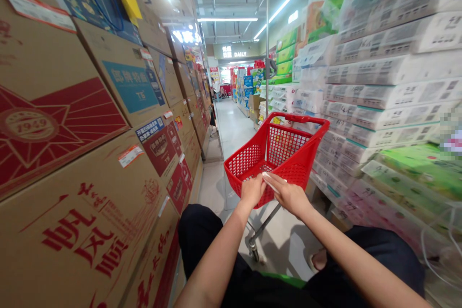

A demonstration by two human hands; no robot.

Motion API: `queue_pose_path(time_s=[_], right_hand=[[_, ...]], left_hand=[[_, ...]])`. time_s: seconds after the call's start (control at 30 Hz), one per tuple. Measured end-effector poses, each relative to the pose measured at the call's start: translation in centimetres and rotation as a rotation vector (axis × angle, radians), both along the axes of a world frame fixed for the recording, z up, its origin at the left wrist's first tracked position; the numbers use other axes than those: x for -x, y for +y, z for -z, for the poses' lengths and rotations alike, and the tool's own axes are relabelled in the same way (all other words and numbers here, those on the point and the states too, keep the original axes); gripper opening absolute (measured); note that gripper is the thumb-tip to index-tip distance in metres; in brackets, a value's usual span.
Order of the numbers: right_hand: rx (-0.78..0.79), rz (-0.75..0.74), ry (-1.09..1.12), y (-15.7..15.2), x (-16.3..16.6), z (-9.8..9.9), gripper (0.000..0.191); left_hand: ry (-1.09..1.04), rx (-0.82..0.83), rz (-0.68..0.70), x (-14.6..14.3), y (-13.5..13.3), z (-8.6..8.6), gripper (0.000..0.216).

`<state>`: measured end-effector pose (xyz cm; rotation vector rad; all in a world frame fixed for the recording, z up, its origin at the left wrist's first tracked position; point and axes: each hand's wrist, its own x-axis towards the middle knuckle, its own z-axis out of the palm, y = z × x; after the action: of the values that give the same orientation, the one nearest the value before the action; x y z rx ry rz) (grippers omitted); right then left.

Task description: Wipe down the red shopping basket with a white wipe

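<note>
Both my hands meet in front of the near side of a red shopping cart (pixel 288 168). A small white piece (pixel 266 176) that looks like a tissue shows between my fingers. My left hand (pixel 252 191) is closed, with its fingertips at the white piece. My right hand (pixel 291 196) has its fingers pressed together against it from the right side. The cart's mesh basket stands upright beyond my hands; whether my knuckles touch its rim I cannot tell.
Stacked cardboard boxes (pixel 108 154) line the left side. On the right rise piles of packaged tissues (pixel 393 91), with green packs (pixel 415 168) lower down. A metal pole (pixel 267 48) stands behind the cart. The aisle floor (pixel 233 120) runs ahead between the stacks.
</note>
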<state>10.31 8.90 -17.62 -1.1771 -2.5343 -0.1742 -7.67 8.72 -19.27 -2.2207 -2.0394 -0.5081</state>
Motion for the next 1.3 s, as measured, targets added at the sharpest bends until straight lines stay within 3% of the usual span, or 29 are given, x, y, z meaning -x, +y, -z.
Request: queue_pose_path(time_s=[0.27, 0.4, 0.6, 0.83, 1.07, 1.3], right_hand=[[0.003, 0.193, -0.034, 3.6, -2.1, -0.9, 0.068], [0.021, 0.147, -0.01, 2.4, -0.6, -0.7, 0.067], [0.03, 0.003, 0.007, 0.0, 1.2, -0.2, 0.069], [0.038, 0.177, 0.042, 2.8, -0.6, -0.9, 0.066], [0.022, -0.003, 0.007, 0.6, 1.0, 0.1, 0.069], [0.017, 0.148, 0.04, 3.4, -1.0, -0.5, 0.065]], left_hand=[[0.157, -0.042, 0.176, 2.4, 0.0, -1.5, 0.043], [0.154, -0.016, 0.082, 2.2, 0.4, -0.7, 0.047], [0.12, -0.014, 0.09, 1.4, 1.2, -0.2, 0.033], [-0.016, -0.11, 0.267, 2.2, 0.9, -0.3, 0.029], [-0.015, -0.086, 0.256, 2.1, 1.2, -0.3, 0.025], [-0.014, -0.083, 0.285, 1.5, 1.3, -0.2, 0.028]])
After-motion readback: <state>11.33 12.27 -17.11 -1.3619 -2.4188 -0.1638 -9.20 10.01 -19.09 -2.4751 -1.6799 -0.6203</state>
